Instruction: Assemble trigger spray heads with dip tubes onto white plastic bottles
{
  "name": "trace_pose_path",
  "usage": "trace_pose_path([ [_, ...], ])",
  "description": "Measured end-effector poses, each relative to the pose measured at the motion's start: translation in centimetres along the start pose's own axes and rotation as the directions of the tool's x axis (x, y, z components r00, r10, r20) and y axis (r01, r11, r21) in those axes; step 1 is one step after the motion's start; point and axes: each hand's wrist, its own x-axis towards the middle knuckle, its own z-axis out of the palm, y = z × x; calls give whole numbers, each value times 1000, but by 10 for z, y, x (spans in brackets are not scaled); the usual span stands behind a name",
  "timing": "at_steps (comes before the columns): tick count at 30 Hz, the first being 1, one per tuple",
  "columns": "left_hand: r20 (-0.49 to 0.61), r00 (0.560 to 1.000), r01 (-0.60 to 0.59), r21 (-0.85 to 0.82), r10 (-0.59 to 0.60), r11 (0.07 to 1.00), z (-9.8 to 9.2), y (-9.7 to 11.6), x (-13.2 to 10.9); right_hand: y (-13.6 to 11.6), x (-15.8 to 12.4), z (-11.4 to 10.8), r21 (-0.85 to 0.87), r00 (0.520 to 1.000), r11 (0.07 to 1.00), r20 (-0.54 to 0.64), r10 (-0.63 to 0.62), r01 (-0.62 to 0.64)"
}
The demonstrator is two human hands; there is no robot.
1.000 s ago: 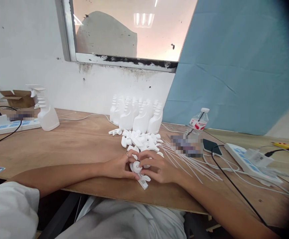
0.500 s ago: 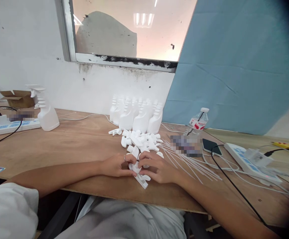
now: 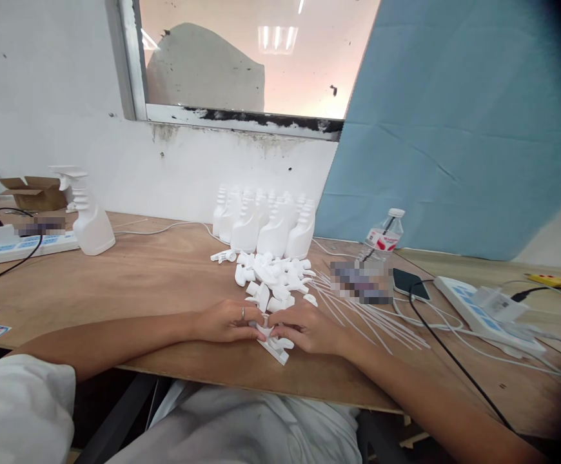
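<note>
Near the table's front edge, my left hand point(image 3: 232, 321) and my right hand point(image 3: 307, 327) meet with bent fingers around a white trigger sprayer head point(image 3: 276, 351). Both hands pinch its upper part from either side, and the fingertips partly hide it. Its trigger and a long straight part stick out below, toward me. Just beyond the fingers lies a heap of loose white trigger sprayer heads point(image 3: 273, 274). A ring is on a finger of my left hand.
White spray bottles without heads point(image 3: 273, 229) stand behind the heap. Left is a bottle with a sprayer head point(image 3: 93, 225) beside a power strip point(image 3: 33, 246). On the right lie thin white tubes point(image 3: 362, 312), a phone point(image 3: 411, 283), a plastic drink bottle point(image 3: 385, 235) and another power strip point(image 3: 483, 316).
The fingers of both hands have lowered and closed more tightly around the sprayer head. Sprayer heads behind the fingers show more now. The rest stays in place.
</note>
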Motion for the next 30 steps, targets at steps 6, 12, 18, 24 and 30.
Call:
trace_pose_path([
  [6,0,1000,0,9,0,1000,2,-2,0,-3,2,-1,-9,1000,1000,7,-7,7],
  [12,-49,998,-30,56,32,998,4,-1,0,16,-5,-21,3,973,991,-192,129,-131],
  [18,-32,999,-30,35,32,999,2,6,5,76,-32,-79,-413,879,780,-146,454,-471],
  [24,-14,999,-46,32,47,998,0,8,7,107,-52,-99,-479,611,544,21,792,-689],
  [30,-8,999,-48,32,48,998,1,6,6,116,-55,-92,-446,577,533,45,816,-719],
])
